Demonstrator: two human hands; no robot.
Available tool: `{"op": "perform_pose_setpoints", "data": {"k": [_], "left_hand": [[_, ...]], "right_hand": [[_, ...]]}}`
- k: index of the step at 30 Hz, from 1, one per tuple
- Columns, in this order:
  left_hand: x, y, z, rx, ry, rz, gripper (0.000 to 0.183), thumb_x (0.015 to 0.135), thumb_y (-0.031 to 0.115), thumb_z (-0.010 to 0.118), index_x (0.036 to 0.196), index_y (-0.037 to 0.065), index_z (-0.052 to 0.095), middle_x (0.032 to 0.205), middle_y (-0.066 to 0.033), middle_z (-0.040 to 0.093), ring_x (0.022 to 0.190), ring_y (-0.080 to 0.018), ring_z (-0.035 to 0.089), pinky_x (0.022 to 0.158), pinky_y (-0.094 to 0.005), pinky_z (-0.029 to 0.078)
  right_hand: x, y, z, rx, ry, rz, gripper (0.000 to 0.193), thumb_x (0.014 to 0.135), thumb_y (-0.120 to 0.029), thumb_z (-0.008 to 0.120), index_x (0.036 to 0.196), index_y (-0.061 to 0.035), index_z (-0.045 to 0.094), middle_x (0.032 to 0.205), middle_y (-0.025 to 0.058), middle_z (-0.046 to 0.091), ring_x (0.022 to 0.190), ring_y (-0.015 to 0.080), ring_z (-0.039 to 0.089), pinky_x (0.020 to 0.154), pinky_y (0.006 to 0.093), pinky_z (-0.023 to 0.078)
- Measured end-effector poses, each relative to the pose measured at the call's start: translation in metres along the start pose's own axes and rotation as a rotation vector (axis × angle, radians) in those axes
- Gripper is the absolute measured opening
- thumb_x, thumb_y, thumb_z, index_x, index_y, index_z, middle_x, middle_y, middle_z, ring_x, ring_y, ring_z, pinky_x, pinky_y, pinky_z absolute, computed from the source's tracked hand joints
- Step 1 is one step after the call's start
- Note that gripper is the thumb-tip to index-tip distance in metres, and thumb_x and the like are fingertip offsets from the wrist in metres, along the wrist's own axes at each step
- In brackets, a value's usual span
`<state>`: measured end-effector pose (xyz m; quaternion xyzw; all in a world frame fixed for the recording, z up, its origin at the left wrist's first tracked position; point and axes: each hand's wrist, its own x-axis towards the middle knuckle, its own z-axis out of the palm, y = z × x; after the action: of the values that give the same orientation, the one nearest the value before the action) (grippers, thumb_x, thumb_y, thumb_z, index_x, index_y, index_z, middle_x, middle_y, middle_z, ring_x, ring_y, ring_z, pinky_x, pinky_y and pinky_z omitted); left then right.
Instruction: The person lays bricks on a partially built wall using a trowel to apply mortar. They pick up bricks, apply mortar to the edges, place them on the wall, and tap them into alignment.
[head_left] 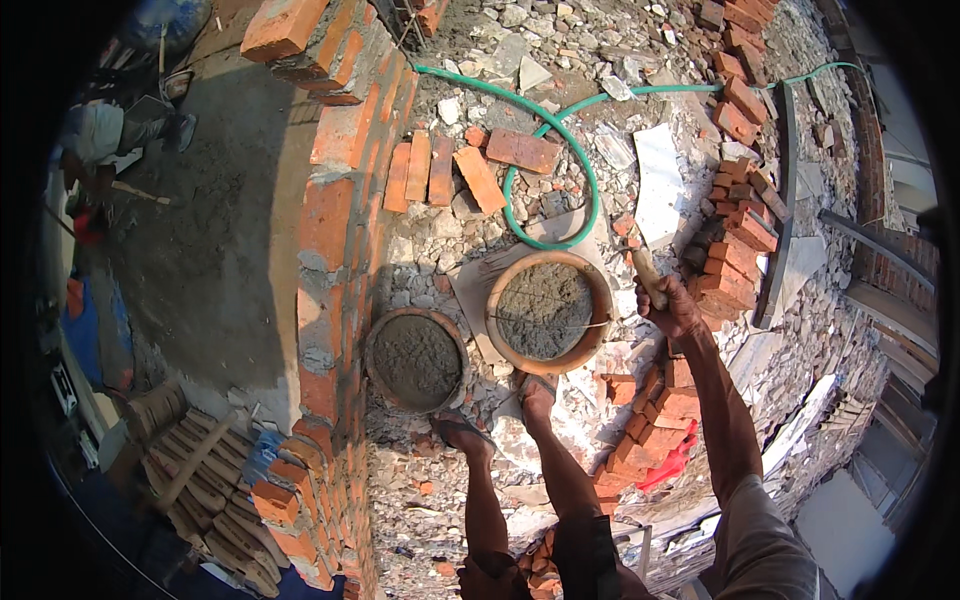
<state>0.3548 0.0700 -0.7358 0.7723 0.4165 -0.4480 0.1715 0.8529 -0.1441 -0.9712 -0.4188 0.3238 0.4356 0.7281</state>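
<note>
My right hand (672, 308) is closed round the wooden handle (648, 272) of a tool, to the right of two bowls. The tool's working end is hard to tell from the pale rubble. One clay-coloured bowl (597, 345) holds sandy grey mortar (545, 305), with a thin line lying across it. To its left and a little nearer, a second bowl (462, 352) is filled with darker wet mortar (415, 365). Both stand just ahead of my feet, apart from my hand. My left hand does not show.
A partly built brick wall (325, 225) runs along my left. Loose bricks (440, 170) and a looped green hose (597, 190) lie ahead. Brick stacks (735, 255) line the right, over broken rubble. Beyond the wall, another person (100, 130) is at the far left.
</note>
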Motion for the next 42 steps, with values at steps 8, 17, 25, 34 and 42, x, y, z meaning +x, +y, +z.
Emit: {"op": "perform_pose_setpoints", "data": {"k": [8,17,25,34,42], "left_hand": [[-0.006,-0.064,-0.019,-0.592,-0.061,-0.163,0.050,0.080,0.043,0.072,0.103,-0.001,0.066,0.096,-0.0168,0.069,0.094,-0.0313,0.066,0.083,-0.0411,0.051],[-0.067,-0.112,-0.053,-1.311,-0.088,-0.394,0.028,0.088,0.031,0.065,0.099,0.005,0.061,0.085,-0.0093,0.065,0.070,-0.0211,0.064,0.058,-0.0351,0.052],[-0.109,-0.136,-0.038,-1.054,-0.246,-0.409,0.023,0.092,0.011,0.055,0.110,-0.002,0.062,0.096,-0.0161,0.067,0.074,-0.0254,0.068,0.059,-0.0357,0.058],[-0.017,-0.122,-0.051,-0.794,-0.269,0.004,0.031,0.088,0.027,0.063,0.106,0.002,0.063,0.092,-0.0130,0.067,0.075,-0.0232,0.066,0.063,-0.0358,0.055],[0.035,-0.094,-0.148,-1.188,-0.295,-0.403,0.033,0.090,0.030,0.066,0.106,0.002,0.061,0.085,-0.0122,0.066,0.071,-0.0234,0.066,0.061,-0.0365,0.055]], "right_hand": [[-0.049,0.025,0.098,-1.046,0.108,-0.470,0.035,0.078,-0.018,0.067,0.104,0.0012,0.054,0.083,0.0140,0.058,0.073,0.0266,0.056,0.064,0.0371,0.048],[-0.021,0.097,0.084,-1.536,-0.211,-0.338,0.027,0.077,-0.025,0.070,0.088,-0.0037,0.056,0.079,0.0175,0.061,0.079,0.0328,0.064,0.068,0.0396,0.048],[-0.014,0.087,0.098,-1.559,-0.190,-0.326,0.030,0.076,-0.030,0.069,0.092,-0.0071,0.057,0.086,0.0190,0.064,0.083,0.0342,0.065,0.072,0.0439,0.049],[0.010,0.067,0.104,-1.348,-0.234,-0.237,0.029,0.077,-0.026,0.069,0.081,-0.0057,0.050,0.069,0.0124,0.047,0.066,0.0256,0.050,0.059,0.0369,0.040],[0.001,0.063,0.118,-1.424,-0.291,-0.225,0.017,0.080,-0.018,0.066,0.083,-0.0065,0.055,0.068,0.0080,0.049,0.063,0.0279,0.054,0.059,0.0377,0.044]]}}
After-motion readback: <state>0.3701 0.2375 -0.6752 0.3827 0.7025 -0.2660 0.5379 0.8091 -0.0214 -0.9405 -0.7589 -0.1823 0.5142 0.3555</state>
